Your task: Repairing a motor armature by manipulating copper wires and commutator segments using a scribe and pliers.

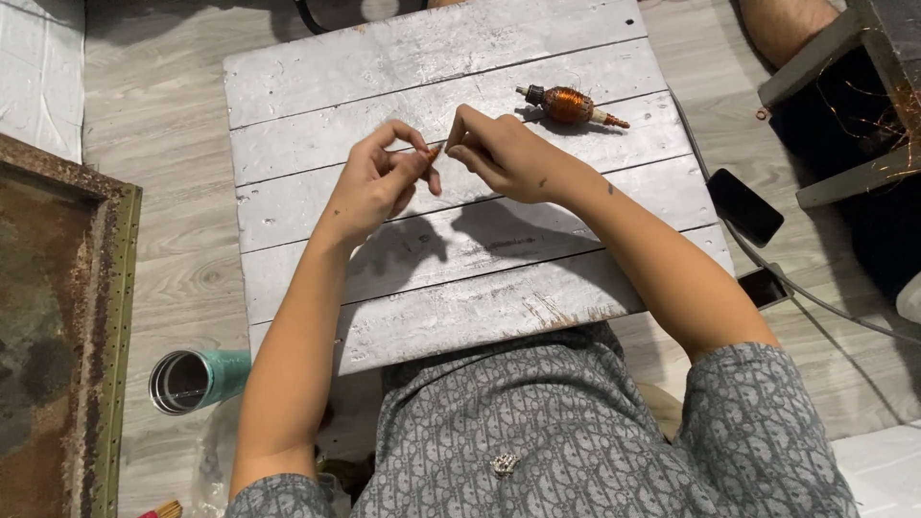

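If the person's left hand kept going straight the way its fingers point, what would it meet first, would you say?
Most likely the right hand: the left hand points right toward it, fingertips nearly meeting at a small orange piece. The copper-wound motor part lies farther off.

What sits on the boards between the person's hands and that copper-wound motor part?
Nothing visible. The right hand and left hand pinch a small copper piece, and only bare grey boards separate them from the copper-wound armature.
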